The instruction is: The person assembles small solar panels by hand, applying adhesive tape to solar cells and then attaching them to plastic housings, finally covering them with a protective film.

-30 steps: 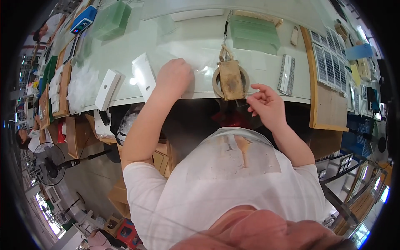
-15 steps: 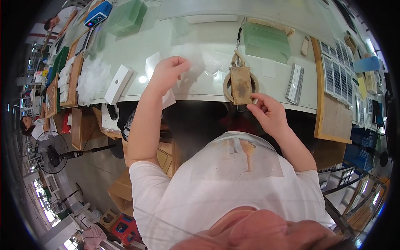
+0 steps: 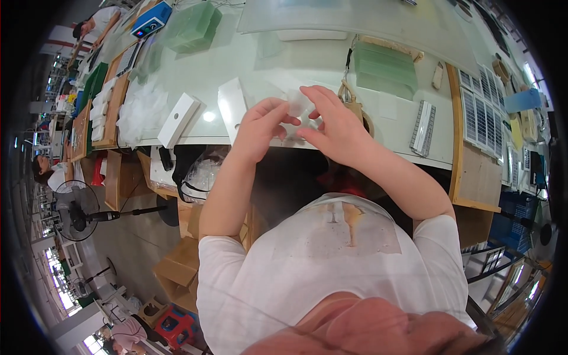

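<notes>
My left hand point(image 3: 260, 127) is raised over the table's front edge, its fingers curled in a pinch; whatever lies between them is too faint to make out. Facing it, my right hand point(image 3: 340, 127) has its thumb and fingers apart, nothing visible in its grasp. Some clear, film-like material point(image 3: 299, 103) shows in the gap between the hands, and I cannot tell whether either touches it. Left of my left hand lies a white flat strip point(image 3: 231, 103) with a hole. My right hand partly hides a worn tan block point(image 3: 355, 110) and a brown ring point(image 3: 367, 123) by it.
A white box point(image 3: 179, 120) and fluffy white material point(image 3: 144, 112) lie to the left. Green translucent stacks point(image 3: 386, 70) point(image 3: 194, 28) stand farther back. A metal ruler-like bar point(image 3: 423, 128) rests at right, before a wooden-framed board point(image 3: 473, 171). A fan point(image 3: 77, 210) stands at far left.
My right hand has left the tan block and moved left, up to my left hand. My left hand has shifted right and slightly nearer to me, uncovering the white strip.
</notes>
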Action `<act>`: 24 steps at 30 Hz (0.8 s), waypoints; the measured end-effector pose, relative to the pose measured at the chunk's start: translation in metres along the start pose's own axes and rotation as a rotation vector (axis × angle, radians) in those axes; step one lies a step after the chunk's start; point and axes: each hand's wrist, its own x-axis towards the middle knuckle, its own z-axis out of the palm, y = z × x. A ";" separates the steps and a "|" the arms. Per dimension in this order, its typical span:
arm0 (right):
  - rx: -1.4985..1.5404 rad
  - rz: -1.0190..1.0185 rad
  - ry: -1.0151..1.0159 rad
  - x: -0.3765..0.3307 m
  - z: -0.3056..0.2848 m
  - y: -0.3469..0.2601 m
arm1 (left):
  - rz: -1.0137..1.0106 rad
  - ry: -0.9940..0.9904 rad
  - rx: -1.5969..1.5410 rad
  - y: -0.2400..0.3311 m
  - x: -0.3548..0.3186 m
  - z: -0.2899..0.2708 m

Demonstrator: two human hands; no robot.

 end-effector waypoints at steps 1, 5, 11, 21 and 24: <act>-0.068 -0.007 0.002 0.006 0.005 0.004 | -0.002 -0.030 0.002 -0.004 -0.001 -0.002; -0.078 0.081 -0.120 0.019 0.002 0.018 | 0.114 -0.004 0.155 -0.017 0.003 -0.007; 0.472 0.404 -0.044 0.037 -0.020 0.022 | 0.278 0.048 0.207 -0.029 0.013 0.001; 0.608 0.528 0.093 0.044 -0.041 0.035 | 0.106 0.237 0.134 -0.009 0.010 -0.005; 0.611 0.577 0.123 0.049 -0.040 0.043 | 0.067 0.315 0.089 0.002 0.005 -0.007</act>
